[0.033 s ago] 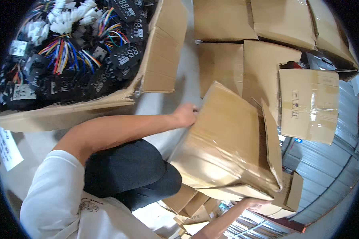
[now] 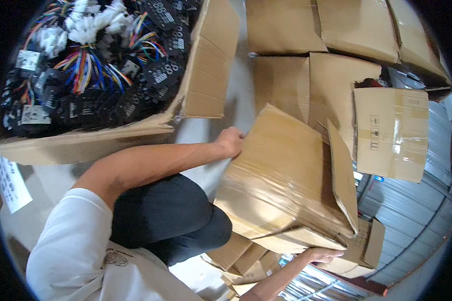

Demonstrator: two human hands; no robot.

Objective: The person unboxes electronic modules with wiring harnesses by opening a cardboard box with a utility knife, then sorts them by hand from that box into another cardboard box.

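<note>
A large brown cardboard box (image 2: 281, 170) is tilted in front of me, with clear tape across its side. One flap (image 2: 340, 173) stands out at its right end; the inside is hidden. My left hand (image 2: 231, 142) is closed at the box's left edge, fingers curled partly out of sight behind it. At the lower right, my right hand (image 2: 322, 255) grips the box near its bottom flap (image 2: 296, 240). To the left stands an open carton (image 2: 85, 145) full of black display units (image 2: 160, 72) with coloured wires (image 2: 88, 70) and white connectors (image 2: 88, 27).
Closed cartons (image 2: 344, 80) are stacked at the far right, one taped carton (image 2: 391, 133) among them. Smaller open boxes (image 2: 243, 256) lie below the held box, and another open box (image 2: 361, 248) is by my right hand. A printed sheet (image 2: 12, 185) hangs at left.
The held box has shifted slightly left with my left hand, while the surroundings drift a little right in view. Both hands keep their hold.
</note>
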